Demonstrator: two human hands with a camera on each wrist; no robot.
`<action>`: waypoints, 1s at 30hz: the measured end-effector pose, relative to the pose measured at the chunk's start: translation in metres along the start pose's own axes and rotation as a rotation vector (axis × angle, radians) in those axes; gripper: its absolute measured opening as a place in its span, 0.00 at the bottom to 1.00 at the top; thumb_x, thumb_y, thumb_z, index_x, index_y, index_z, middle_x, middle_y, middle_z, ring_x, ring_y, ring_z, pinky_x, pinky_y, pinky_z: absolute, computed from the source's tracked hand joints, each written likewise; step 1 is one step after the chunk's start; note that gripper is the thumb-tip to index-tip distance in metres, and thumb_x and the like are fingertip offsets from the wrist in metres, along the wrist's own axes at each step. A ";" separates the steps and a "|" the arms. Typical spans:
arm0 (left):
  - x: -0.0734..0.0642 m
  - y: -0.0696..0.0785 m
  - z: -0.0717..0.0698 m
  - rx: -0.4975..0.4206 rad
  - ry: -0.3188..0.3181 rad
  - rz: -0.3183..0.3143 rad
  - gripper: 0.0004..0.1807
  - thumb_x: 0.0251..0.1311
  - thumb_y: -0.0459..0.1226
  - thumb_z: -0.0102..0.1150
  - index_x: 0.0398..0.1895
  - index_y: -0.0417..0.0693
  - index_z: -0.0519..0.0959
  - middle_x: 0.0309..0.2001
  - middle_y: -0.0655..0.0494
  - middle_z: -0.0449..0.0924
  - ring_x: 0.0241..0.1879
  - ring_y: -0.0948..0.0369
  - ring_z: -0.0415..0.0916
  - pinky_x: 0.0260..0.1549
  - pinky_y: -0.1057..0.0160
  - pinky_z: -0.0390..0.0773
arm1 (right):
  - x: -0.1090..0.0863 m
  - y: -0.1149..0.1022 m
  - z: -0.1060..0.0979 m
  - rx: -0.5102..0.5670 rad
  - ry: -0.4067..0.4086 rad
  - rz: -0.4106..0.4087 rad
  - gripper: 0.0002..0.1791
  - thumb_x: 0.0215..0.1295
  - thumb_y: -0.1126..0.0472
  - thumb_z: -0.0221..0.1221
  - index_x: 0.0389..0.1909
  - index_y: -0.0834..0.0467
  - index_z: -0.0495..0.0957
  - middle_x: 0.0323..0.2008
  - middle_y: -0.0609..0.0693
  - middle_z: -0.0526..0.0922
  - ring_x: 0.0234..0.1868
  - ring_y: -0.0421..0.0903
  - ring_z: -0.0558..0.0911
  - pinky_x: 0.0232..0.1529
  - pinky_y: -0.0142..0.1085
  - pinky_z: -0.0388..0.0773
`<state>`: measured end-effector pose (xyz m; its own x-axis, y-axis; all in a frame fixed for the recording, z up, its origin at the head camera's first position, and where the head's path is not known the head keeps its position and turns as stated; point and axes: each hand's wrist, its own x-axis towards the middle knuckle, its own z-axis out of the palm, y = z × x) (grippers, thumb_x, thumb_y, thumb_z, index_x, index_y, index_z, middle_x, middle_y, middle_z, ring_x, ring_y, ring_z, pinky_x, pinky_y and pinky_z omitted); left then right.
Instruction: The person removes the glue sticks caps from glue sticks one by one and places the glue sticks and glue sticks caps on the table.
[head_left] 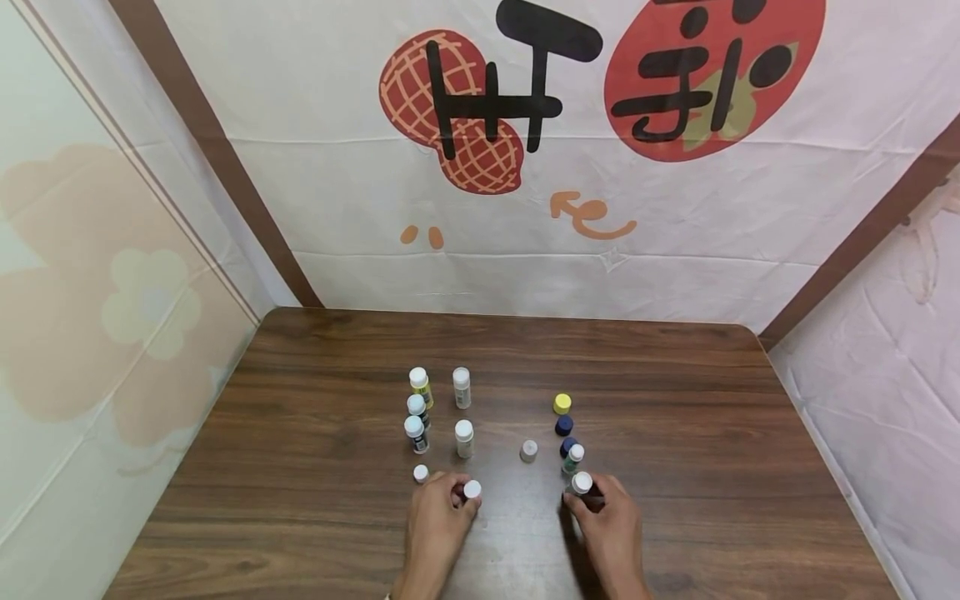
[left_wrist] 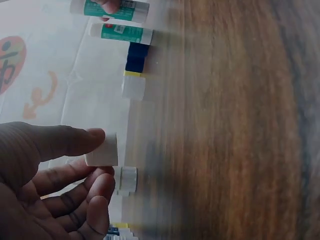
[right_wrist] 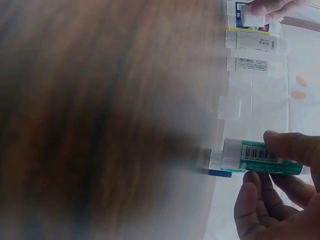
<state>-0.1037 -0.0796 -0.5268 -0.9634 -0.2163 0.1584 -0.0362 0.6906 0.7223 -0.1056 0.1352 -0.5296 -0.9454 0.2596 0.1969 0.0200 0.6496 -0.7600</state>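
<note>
My left hand [head_left: 438,517] pinches a small white cap [left_wrist: 103,152] between thumb and fingers, at the left of the table's near middle. My right hand [head_left: 613,523] holds a green-labelled glue stick [right_wrist: 260,156] upright, thumb on one side and fingers on the other. Right behind it stands a second, smaller green glue stick [head_left: 573,459]. Close to my left hand is another white cap [head_left: 421,473]. A white glue stick [head_left: 464,439] stands just beyond the cap I hold, with another white one [head_left: 462,388] farther back.
On the left, several dark- and yellow-labelled glue sticks [head_left: 416,434] stand in a column. Beyond the green sticks, a yellow cap [head_left: 562,404] and two dark blue caps [head_left: 564,426] form a line. A greyish-white cap [head_left: 529,451] sits between my hands. A printed cloth [head_left: 337,208] hangs behind the table.
</note>
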 end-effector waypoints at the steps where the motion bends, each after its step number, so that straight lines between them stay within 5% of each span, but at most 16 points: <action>1: 0.000 0.000 0.001 0.012 0.003 0.001 0.13 0.35 0.29 0.75 0.29 0.46 0.85 0.24 0.63 0.75 0.24 0.66 0.70 0.25 0.66 0.70 | 0.000 -0.001 0.000 -0.004 -0.009 0.007 0.16 0.42 0.67 0.74 0.35 0.58 0.84 0.32 0.46 0.82 0.31 0.43 0.82 0.34 0.36 0.78; 11: 0.001 -0.001 0.004 0.140 0.000 0.040 0.11 0.32 0.28 0.72 0.23 0.47 0.82 0.21 0.61 0.73 0.22 0.62 0.70 0.23 0.59 0.70 | 0.007 -0.003 0.001 -0.073 -0.041 -0.005 0.16 0.40 0.68 0.73 0.35 0.59 0.84 0.30 0.48 0.83 0.31 0.45 0.83 0.36 0.40 0.78; 30: 0.003 -0.005 0.009 0.155 -0.006 0.035 0.13 0.28 0.27 0.73 0.18 0.48 0.78 0.19 0.61 0.72 0.20 0.59 0.72 0.21 0.57 0.70 | 0.012 -0.004 0.000 -0.129 -0.125 -0.049 0.14 0.40 0.65 0.75 0.31 0.58 0.84 0.29 0.48 0.83 0.31 0.47 0.81 0.35 0.42 0.75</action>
<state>-0.1085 -0.0769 -0.5360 -0.9664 -0.1860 0.1775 -0.0424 0.7961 0.6037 -0.1173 0.1358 -0.5241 -0.9792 0.1394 0.1475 0.0065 0.7479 -0.6638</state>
